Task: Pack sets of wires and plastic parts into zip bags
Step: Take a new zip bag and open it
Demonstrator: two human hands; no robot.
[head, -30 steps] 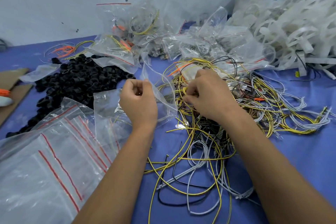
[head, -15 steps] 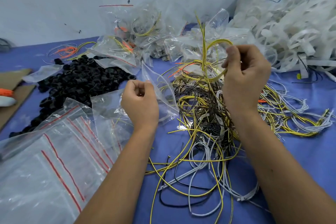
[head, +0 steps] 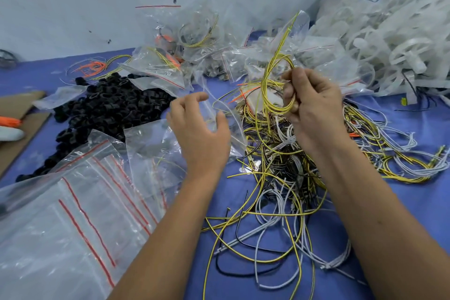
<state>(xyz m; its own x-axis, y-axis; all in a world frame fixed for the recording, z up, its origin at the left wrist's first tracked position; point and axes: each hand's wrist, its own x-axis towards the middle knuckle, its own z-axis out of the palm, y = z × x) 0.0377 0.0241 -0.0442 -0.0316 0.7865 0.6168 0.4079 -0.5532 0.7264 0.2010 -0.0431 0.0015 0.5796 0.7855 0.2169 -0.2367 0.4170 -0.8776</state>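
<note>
Bare blue tabletop (head: pixel 414 214) lies open at the near right. The wire tangle (head: pixel 280 178) fills the middle, empty zip bags (head: pixel 73 214) the left, black plastic parts (head: pixel 109 109) and filled bags (head: pixel 194 56) behind.

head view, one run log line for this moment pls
right hand: grips yellow wire coil | left hand: open by zip bag | stage: wire not bagged

Both bare forearms reach forward, hands raised. The left hand (head: pixel 198 129) is spread, fingers loosely bent, thumb apart. The right hand (head: pixel 310 105) is curled, fingers pinching a looped yellow wire (head: pixel 274 85).
</note>
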